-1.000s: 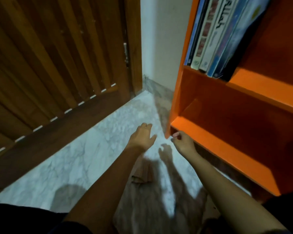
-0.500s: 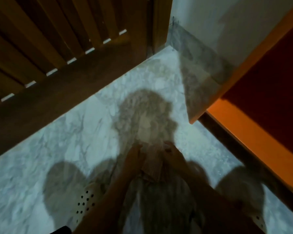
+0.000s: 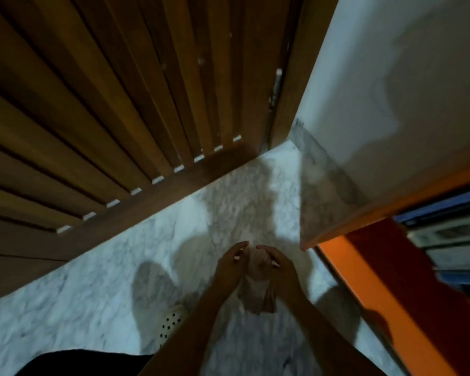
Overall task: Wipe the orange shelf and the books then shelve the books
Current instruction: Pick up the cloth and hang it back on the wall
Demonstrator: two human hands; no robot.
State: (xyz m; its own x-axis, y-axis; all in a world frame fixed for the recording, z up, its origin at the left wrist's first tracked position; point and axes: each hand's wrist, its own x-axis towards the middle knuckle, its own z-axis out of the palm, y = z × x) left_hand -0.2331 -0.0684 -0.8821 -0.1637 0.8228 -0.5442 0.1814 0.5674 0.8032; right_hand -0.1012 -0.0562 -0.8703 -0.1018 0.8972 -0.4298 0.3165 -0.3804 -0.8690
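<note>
View from the head camera, looking down at a floor corner.

(a) Container. The orange shelf (image 3: 364, 267) stands at the right. I see its side panel, one bright front ledge and a shadowed red inner face. The books (image 3: 451, 234) sit in a compartment at the far right, packed side by side with their edges towards me. Blue covers and pale page blocks show, but the frame edge cuts the row off, so I cannot count them or read a title.

(b) Hands. Both meet at centre, above the marble floor (image 3: 92, 294) and just left of the shelf's near corner. The right hand (image 3: 281, 267) is curled around the top of a pale cloth (image 3: 257, 294), which hangs bunched between the two wrists. The left hand (image 3: 229, 264) lies against the cloth's left side with its fingers arched forward. I cannot tell whether it grips the cloth or only touches it.

(c) Surroundings. A slatted wooden door (image 3: 120, 104) fills the far left. A pale wall (image 3: 391, 77) with a grey skirting (image 3: 323, 180) runs from the door frame to the shelf. A white perforated shoe (image 3: 171, 321) shows beside the left forearm, mostly hidden by it.

(d) Hard to read. Heavy shadows fall on the floor, the shelf's lower part is dark, and the cloth's folds are blurred.
</note>
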